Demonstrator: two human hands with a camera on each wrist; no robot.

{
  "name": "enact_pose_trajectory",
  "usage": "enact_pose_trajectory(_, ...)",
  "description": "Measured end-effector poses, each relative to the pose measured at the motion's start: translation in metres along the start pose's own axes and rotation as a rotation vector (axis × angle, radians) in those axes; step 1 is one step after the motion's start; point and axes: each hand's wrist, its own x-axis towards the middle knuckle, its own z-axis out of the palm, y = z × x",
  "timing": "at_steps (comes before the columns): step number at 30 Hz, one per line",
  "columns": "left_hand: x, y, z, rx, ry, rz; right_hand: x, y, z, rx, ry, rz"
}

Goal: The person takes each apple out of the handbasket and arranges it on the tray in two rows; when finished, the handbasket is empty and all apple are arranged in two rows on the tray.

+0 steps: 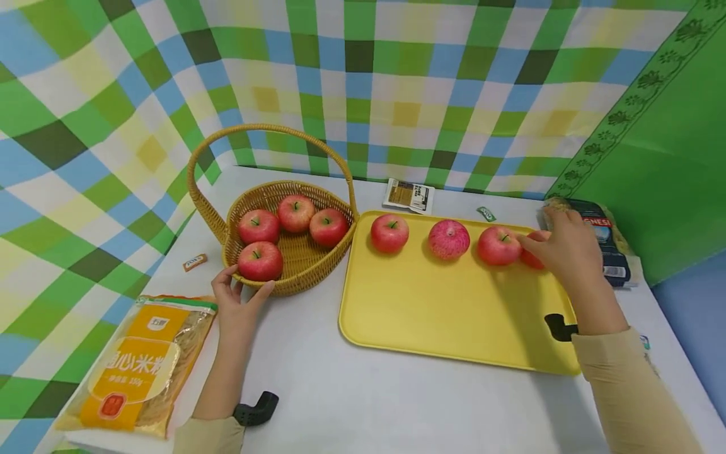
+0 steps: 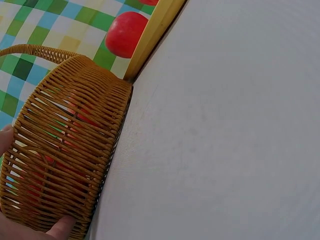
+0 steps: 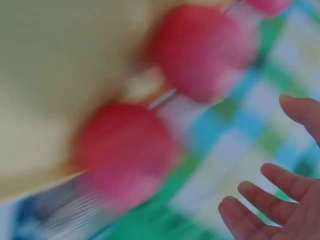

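Observation:
My left hand (image 1: 238,309) holds the near end of a wicker basket (image 1: 297,255), thumb and fingers spread along its rim and outer wall. Several red apples (image 1: 261,260) lie in this basket, one of them right by those fingers. On the yellow tray (image 1: 442,315), more apples form a row along the far edge. My right hand (image 1: 570,246) is over the rightmost apple (image 1: 533,250), partly covering it in the head view. In the right wrist view its fingers (image 3: 287,185) are spread, with nothing between them; two blurred apples (image 3: 125,155) show beside it.
A yellow noodle packet (image 1: 133,366) lies at the left table edge. Dark packages (image 1: 609,239) stand behind the tray's right corner. A small sachet (image 1: 408,195), a green wrapper (image 1: 486,214) and an orange wrapper (image 1: 195,262) lie around. Checked cloth (image 1: 408,113) hangs behind.

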Motion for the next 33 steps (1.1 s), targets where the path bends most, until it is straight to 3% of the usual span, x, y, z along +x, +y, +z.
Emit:
enact_pose_trajectory(4,0.003,-0.001,0.005,0.008,-0.013,-0.002,-0.009,-0.076,0.0,0.105,0.035,-0.15)
enact_pose_trajectory(10,0.003,-0.004,0.006,0.005,-0.019,-0.011,-0.011,-0.195,0.045,0.326,-0.105,-0.425)
enact_pose_trajectory(14,0.003,-0.003,0.006,-0.012,-0.03,-0.008,-0.01,-0.261,0.081,0.344,-0.212,-0.575)
enact_pose_trajectory(18,0.003,-0.002,0.005,-0.01,-0.039,-0.002,-0.008,-0.313,0.115,0.304,-0.312,-0.644)
enact_pose_trajectory(22,0.003,-0.002,0.003,0.005,-0.041,0.016,-0.006,-0.347,0.145,0.271,-0.401,-0.62)
enact_pose_trajectory(26,0.002,-0.002,0.001,0.004,-0.039,0.026,-0.005,-0.367,0.161,0.248,-0.45,-0.565)
enact_pose_trajectory(30,0.002,-0.001,-0.003,0.002,-0.025,0.018,-0.006,-0.378,0.167,0.21,-0.428,-0.563)
enact_pose_trajectory(33,0.001,-0.001,0.0,-0.021,-0.022,0.028,-0.007,-0.373,0.165,0.175,-0.374,-0.572)
